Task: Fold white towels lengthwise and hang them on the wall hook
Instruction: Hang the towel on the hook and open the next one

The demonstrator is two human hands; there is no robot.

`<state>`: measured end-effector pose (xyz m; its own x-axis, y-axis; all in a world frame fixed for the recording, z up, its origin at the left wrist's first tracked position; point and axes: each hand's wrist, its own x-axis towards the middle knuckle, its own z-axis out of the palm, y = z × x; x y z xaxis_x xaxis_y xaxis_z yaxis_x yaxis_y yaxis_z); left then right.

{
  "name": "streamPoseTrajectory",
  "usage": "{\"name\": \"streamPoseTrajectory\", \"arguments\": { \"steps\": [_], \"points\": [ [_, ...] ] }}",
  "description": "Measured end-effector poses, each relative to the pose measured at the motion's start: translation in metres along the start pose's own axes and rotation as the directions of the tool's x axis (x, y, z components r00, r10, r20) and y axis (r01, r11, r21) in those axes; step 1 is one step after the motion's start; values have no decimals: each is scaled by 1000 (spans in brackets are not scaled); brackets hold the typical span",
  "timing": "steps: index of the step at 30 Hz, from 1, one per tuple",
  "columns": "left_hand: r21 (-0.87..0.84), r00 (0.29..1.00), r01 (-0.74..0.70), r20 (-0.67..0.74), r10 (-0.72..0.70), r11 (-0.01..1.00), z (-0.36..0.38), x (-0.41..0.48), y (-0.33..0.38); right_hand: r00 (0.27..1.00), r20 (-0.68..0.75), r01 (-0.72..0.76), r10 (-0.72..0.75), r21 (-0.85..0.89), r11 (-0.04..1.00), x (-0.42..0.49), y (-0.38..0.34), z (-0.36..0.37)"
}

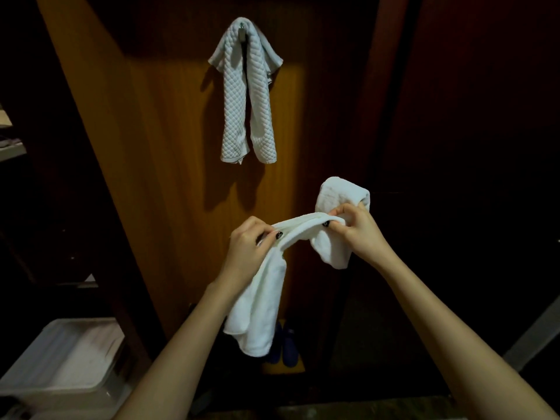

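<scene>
Holding towel point(265, 298): left hand point(248, 247), right hand point(357, 228); bin point(60, 389) contents unclear.

Both hands, left hand point(247, 242) and right hand point(356, 228), pinch a white towel point(263, 298) below the quilted towel point(245, 95) hanging on a hook point(242, 25).

White bin point(60, 389) far down-left of grip, pale stuff inside. Blue shoes point(289, 348) straight below grip, at foot of wood panel point(169, 147). Shelf point(12, 150) way up-left, too dim tbh.
</scene>
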<state>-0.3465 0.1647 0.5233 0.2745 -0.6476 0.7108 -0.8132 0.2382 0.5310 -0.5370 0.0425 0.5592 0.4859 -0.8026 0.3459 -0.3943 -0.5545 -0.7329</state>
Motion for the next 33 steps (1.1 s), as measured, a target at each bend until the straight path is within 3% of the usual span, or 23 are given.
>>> {"name": "streamPoseTrajectory", "arguments": {
  "steps": [6,11,17,20,23,29,33],
  "points": [
    [-164,972,220,123,-202,961,1,-6,-11,1000,-20,4,-4,-1,1000,-2,-7,-2],
    [34,968,28,248,-35,999,7,-15,-11,1000,-28,-9,7,-54,999,-2,-9,-2],
    [203,896,-188,437,83,961,13,-33,-14,1000,-29,5,-8,-94,996,0,-11,-3],
    [313,947,-167,316,64,935,20,-40,-9,999,-38,6,-10,-91,996,0,-12,0],
    [258,988,-69,151,30,964,37,-46,5,996,-87,-5,-1,-61,998,3,-16,4],
    [357,957,266,15,-290,896,71,-45,25,987,-159,-5,2,-17,1000,10,-26,8],
    [377,962,270,-79,-260,886,71,-35,18,979,-204,-11,12,5,1000,7,-27,8]
  ]
}}
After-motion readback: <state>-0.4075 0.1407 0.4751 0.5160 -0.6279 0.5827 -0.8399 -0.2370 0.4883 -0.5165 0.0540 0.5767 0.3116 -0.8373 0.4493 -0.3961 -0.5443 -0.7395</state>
